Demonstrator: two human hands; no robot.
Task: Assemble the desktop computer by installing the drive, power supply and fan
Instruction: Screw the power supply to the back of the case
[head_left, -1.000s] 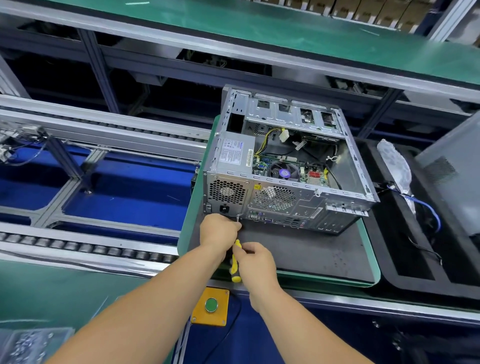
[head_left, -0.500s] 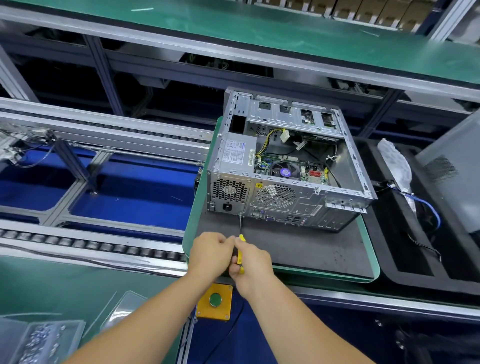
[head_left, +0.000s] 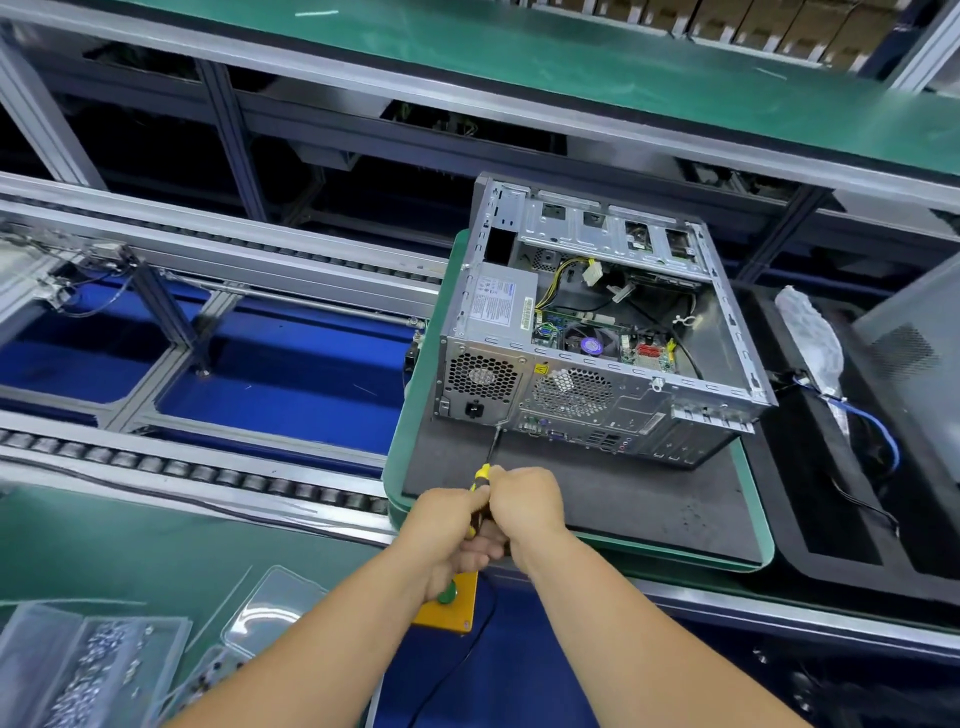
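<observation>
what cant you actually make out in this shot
Head view, the only one:
- Screwdriver handle: mostly covered by the left hand and right hand.
- Its tip at the power supply lower corner: too small to tell whether a screw is there.
- Power supply label: print too small to read.
- Green button: partly behind the left hand.

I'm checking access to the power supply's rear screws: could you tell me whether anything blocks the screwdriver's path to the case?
Nothing visible does. Both the left hand and right hand grip the screwdriver, and its tip already meets the case below the power supply.
</observation>
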